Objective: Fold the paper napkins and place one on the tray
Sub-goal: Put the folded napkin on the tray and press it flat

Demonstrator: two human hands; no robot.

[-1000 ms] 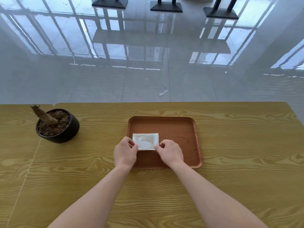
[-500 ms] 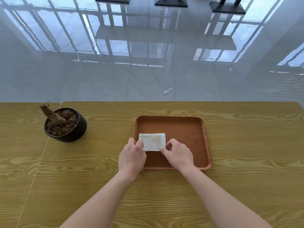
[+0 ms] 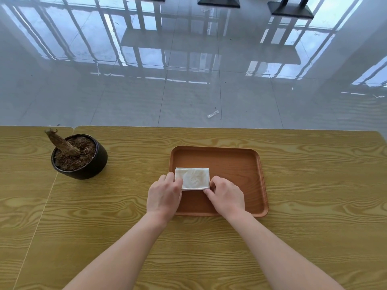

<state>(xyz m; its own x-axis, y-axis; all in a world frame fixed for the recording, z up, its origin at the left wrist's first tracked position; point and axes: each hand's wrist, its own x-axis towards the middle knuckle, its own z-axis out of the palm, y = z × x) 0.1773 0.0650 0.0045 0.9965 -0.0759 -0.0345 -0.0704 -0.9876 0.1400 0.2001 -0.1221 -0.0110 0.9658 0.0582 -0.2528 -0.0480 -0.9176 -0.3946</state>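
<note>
Item: paper napkin (image 3: 192,178), white, folded to a small rectangle, lying flat in the near-left part of the tray (image 3: 236,162).
Left hand (image 3: 164,196): fingers curled, pinching the napkin's left edge.
Right hand (image 3: 227,195): fingers curled, fingertips at the napkin's near-right corner; whether they grip or merely press, I cannot tell.
Tray: brown, rectangular, on the wooden table (image 3: 314,237).
Plant pot (image 3: 80,158): dark, well apart to the left.
Step, by judgement: placement, nearly done.
Next move calls for: letting go with both hands without dragging the fold open.
</note>
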